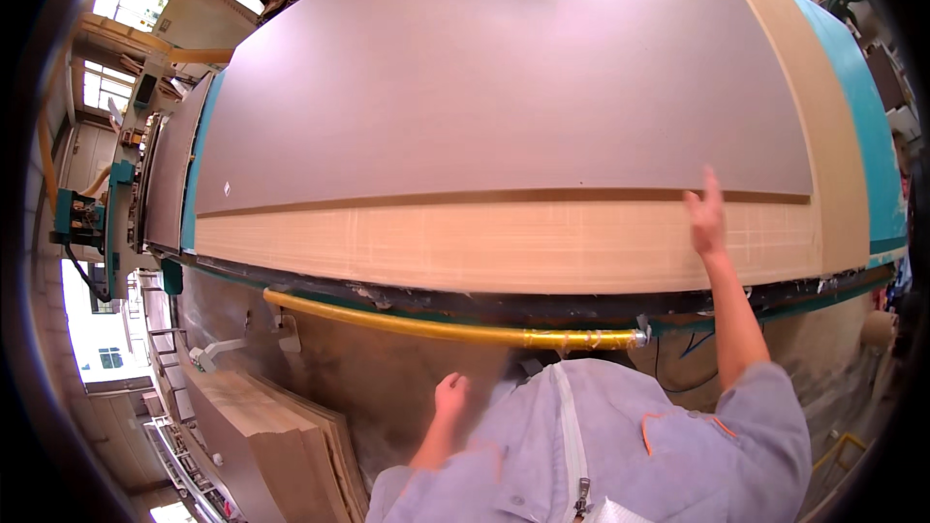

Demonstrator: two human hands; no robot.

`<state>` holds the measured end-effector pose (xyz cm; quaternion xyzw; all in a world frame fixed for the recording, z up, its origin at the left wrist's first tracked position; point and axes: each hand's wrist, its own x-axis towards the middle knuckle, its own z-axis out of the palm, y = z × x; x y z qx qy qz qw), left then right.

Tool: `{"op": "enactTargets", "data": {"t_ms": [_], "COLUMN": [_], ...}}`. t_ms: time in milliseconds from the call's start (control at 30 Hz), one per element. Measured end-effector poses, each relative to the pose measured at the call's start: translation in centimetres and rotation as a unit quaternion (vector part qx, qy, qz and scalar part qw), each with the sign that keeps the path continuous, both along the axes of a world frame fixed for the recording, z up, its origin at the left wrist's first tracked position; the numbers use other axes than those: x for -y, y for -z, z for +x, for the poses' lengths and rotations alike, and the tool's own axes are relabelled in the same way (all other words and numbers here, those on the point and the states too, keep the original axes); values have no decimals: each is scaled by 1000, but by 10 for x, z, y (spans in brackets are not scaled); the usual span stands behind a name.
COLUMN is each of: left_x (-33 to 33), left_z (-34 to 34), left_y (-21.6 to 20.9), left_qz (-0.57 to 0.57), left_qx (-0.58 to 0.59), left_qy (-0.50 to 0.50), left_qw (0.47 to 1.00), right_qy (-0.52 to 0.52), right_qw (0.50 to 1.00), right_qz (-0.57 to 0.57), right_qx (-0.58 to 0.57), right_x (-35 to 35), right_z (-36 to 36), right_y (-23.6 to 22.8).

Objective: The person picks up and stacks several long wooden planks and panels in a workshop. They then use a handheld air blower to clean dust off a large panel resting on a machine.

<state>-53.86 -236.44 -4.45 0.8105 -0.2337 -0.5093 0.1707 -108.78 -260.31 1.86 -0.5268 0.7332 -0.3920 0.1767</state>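
Note:
A large grey-brown board lies flat on a light tan board, which sticks out along the near side and the right. My right hand reaches over the near edge of the grey-brown board, close to its right corner. Its fingers are stretched out and slightly blurred, and nothing is in them; whether it touches the board I cannot tell. Lower down, in front of the table, my left hand hangs with its fingers curled in, and no object shows in it.
A yellow tube runs along the near side of the dark table edge. Several brown panels stand stacked at the lower left. Green machinery rises at the far left. Teal table surface shows along the right.

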Motion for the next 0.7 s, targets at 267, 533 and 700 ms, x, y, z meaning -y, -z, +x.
{"op": "enactTargets", "data": {"t_ms": [267, 533, 700], "left_x": [23, -13, 18], "left_z": [77, 150, 169], "left_y": [20, 48, 56], "left_qz": [20, 99, 87], "left_qx": [-3, -42, 12], "left_qy": [-11, -48, 26], "left_qw": [1000, 993, 996], "right_qy": [-133, -362, -436], "right_qw": [939, 898, 862], "right_qz": [169, 72, 40], "right_qx": [-267, -241, -257], "right_x": [222, 236, 250], "right_z": [160, 384, 343], "right_y": [23, 10, 0]}}
